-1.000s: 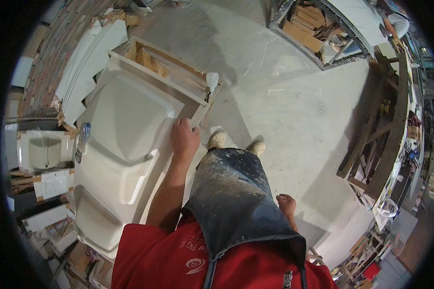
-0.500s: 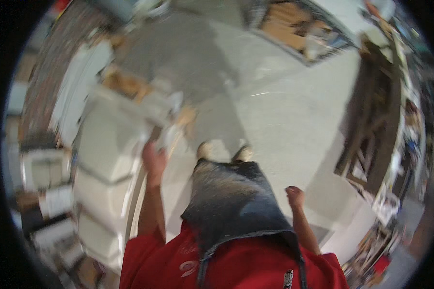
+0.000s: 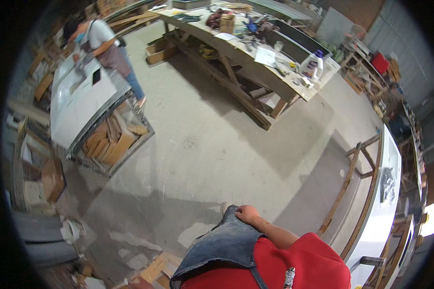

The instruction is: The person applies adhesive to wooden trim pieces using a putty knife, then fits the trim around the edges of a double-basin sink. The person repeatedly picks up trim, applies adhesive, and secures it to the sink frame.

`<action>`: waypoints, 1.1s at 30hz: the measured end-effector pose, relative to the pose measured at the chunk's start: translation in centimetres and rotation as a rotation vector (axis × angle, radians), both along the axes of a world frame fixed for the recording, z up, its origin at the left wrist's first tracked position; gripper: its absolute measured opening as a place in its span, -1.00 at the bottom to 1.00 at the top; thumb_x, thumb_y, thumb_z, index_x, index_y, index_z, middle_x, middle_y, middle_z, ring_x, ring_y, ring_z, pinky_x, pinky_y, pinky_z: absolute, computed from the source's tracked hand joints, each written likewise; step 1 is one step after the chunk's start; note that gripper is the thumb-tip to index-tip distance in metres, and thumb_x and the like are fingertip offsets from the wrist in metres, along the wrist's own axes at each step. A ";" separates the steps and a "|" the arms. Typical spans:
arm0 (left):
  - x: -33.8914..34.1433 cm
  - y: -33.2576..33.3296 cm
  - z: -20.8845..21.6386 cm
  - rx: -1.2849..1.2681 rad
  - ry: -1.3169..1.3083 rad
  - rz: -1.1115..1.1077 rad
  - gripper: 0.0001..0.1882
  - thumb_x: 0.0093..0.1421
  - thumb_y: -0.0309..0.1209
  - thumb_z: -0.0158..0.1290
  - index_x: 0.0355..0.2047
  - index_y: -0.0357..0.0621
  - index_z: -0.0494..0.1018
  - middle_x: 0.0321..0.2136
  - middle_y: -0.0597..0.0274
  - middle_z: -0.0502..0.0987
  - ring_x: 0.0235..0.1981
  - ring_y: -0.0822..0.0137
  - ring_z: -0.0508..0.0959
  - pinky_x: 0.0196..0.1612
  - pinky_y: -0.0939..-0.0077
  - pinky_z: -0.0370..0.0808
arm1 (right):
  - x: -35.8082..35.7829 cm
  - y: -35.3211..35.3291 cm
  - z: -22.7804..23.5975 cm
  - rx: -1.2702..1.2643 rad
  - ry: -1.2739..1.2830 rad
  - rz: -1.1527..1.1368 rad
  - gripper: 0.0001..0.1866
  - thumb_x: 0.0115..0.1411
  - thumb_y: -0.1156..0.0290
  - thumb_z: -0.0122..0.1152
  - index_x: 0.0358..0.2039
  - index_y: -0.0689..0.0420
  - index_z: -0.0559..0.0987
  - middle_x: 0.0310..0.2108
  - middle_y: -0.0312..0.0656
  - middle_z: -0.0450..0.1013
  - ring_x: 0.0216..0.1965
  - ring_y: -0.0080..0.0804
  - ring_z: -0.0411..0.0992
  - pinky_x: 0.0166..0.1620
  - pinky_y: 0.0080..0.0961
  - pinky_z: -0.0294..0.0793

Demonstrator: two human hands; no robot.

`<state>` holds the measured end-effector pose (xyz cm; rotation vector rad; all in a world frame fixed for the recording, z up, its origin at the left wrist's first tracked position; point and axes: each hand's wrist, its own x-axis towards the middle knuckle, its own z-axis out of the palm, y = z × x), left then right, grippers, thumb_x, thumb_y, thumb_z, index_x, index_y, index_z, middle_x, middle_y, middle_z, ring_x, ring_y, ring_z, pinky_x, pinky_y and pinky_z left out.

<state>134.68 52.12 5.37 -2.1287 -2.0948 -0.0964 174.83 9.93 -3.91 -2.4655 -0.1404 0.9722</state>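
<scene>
My right hand (image 3: pixel 247 213) hangs in front of my body, beside the dusty dark apron (image 3: pixel 219 238) I wear. Its fingers are curled in, and nothing shows in them. The hand overlaps the apron's edge in the head view; whether it touches the cloth I cannot tell. My left hand is out of view. Below the right hand lies the pale floor (image 3: pixel 193 142), and one of my shoes just shows past the apron.
A long wooden workbench (image 3: pixel 294 91) carries a white jug with a purple cap (image 3: pixel 313 65) and tools. At the left, a co-worker (image 3: pixel 106 48) bends over a white panel (image 3: pixel 77 103), near a crate of cardboard scraps (image 3: pixel 144 137). A white slab (image 3: pixel 376 221) lies on a wooden frame at right.
My view has swung right, bringing the workbench and co-worker into sight. My left hand has left the picture. My right hand has come in front of the apron, its fingers still curled.
</scene>
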 end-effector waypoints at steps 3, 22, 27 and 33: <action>15.8 -0.2 1.0 -0.116 -0.323 -0.371 -0.55 0.11 -0.40 0.26 0.01 -0.26 0.50 0.07 -0.13 0.44 0.11 -0.10 0.41 0.18 0.08 0.34 | 5.3 -3.4 1.6 0.077 -0.012 -0.154 -0.59 0.13 0.12 0.23 -0.12 0.12 0.68 -0.15 0.00 0.61 -0.06 -0.04 0.56 0.05 -0.22 0.53; 94.1 -11.7 22.2 -1.080 -1.434 -1.609 -0.74 0.22 -0.43 0.14 -0.10 -0.25 0.53 -0.18 0.00 0.58 -0.17 0.11 0.56 -0.07 0.23 0.50 | 56.2 -2.0 9.2 0.383 -0.275 -0.666 -0.66 0.20 0.25 0.30 -0.08 0.16 0.67 -0.27 -0.15 0.64 -0.25 -0.42 0.57 -0.12 -0.46 0.54; 111.1 -12.7 30.0 -2.428 -0.994 -2.077 -0.27 0.28 0.01 0.12 0.26 -0.27 0.29 -0.02 -0.32 0.52 -0.02 -0.30 0.53 0.05 -0.15 0.47 | 67.2 -1.6 14.1 0.521 -0.256 -0.917 -0.71 0.22 0.36 0.28 -0.11 0.25 0.66 -0.35 -0.21 0.60 -0.32 -0.52 0.52 -0.20 -0.53 0.52; 124.6 -15.1 28.8 -2.987 -1.420 -1.800 0.13 0.15 0.16 0.23 0.37 -0.54 0.02 0.28 -0.56 0.16 0.32 -0.32 0.27 0.31 -0.09 0.24 | 83.4 2.6 14.0 0.726 -0.192 -1.017 -0.75 0.24 0.45 0.26 -0.12 0.32 0.64 -0.36 -0.22 0.59 -0.32 -0.52 0.51 -0.20 -0.54 0.52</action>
